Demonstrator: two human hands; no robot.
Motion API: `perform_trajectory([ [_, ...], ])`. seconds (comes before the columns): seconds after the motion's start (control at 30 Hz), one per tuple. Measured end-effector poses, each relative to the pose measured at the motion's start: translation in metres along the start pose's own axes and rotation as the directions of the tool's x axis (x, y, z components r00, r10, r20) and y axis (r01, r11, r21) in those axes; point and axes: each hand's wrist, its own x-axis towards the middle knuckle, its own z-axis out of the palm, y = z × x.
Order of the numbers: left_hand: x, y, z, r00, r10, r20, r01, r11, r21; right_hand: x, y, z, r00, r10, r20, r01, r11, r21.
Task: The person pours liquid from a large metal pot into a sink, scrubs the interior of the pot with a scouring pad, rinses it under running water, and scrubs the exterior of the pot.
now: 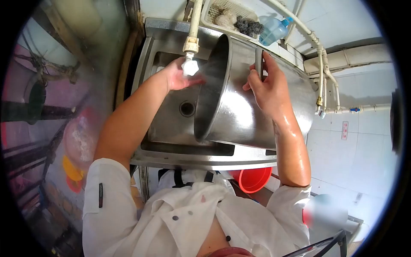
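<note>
A large stainless steel stockpot (257, 115) lies tipped on its side over the metal sink (171, 124), its mouth facing left. My right hand (272, 88) is closed around the loop handle (258, 62) on the pot's upper side. Under the white tap (190, 66), my left hand (180, 78) is open, fingers stretched toward the pot's rim, and it holds nothing that I can see. The tap knob hides part of this hand. Below it the sink's round drain (187, 108) shows. My right forearm is wet.
Behind the sink sits a white basket (209, 15) with scrubbing pads (248, 26) and a blue plastic bottle (274, 31). White pipes (321, 55) run along the right wall. A red bucket (255, 179) stands below the sink's front edge.
</note>
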Motion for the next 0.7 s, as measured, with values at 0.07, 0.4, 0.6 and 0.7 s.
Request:
perform_trajectory([
  [0.07, -0.003, 0.0, 0.003, 0.999, 0.03, -0.025, -0.03, 0.999, 0.025, -0.001, -0.001, -0.001, 1.0, 0.007, -0.011, -0.007, 1.0, 0.007],
  [0.4, 0.009, 0.001, -0.007, 1.0, -0.003, -0.013, 0.003, 0.999, -0.046, -0.007, 0.004, -0.002, 1.0, -0.008, -0.028, 0.009, 1.0, 0.027],
  [0.6, 0.005, 0.002, -0.008, 0.998, -0.043, 0.049, 0.047, 0.996, -0.074, -0.009, 0.002, 0.005, 1.0, -0.004, -0.013, 0.004, 1.0, 0.005],
  [0.7, 0.006, 0.001, -0.009, 0.996, -0.043, 0.081, 0.051, 0.994, -0.098, -0.009, 0.001, 0.009, 1.0, -0.011, -0.029, 0.011, 1.0, 0.002],
])
